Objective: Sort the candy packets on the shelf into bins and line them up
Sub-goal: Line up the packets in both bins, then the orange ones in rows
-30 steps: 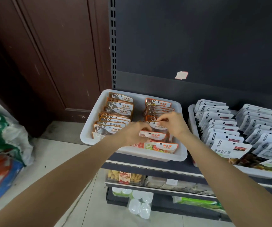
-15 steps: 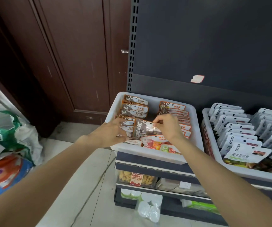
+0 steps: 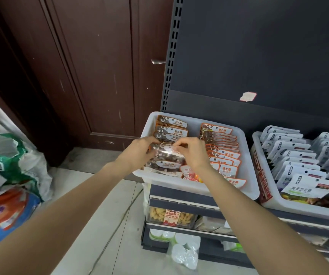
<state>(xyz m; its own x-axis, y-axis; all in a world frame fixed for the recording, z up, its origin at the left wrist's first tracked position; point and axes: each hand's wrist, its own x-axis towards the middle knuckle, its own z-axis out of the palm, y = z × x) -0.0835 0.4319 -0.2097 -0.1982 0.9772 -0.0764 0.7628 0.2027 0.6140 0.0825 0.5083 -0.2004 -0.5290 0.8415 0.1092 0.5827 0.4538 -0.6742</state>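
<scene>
A white bin (image 3: 248, 155) on the shelf holds two rows of orange-edged candy packets. The left row is stone candy (image 3: 172, 125), the right row sugar candy (image 3: 224, 154). My left hand (image 3: 138, 151) and my right hand (image 3: 194, 151) both pinch the top edge of one stone candy packet (image 3: 166, 155) in the front part of the left row. The packet stands tilted between my hands. More stone candy packets lie under it, and a reddish loose packet (image 3: 190, 174) lies at the bin's front.
A second white bin (image 3: 270, 205) with rows of white packets (image 3: 298, 169) stands to the right. Lower shelves hold snack boxes (image 3: 171, 216) and white bags (image 3: 185, 253). Filled sacks (image 3: 11, 165) sit on the floor at left, before a brown door (image 3: 90, 66).
Both hands shifted from the right row to the left row and now hold a stone candy packet by its top. The camera view swung left.
</scene>
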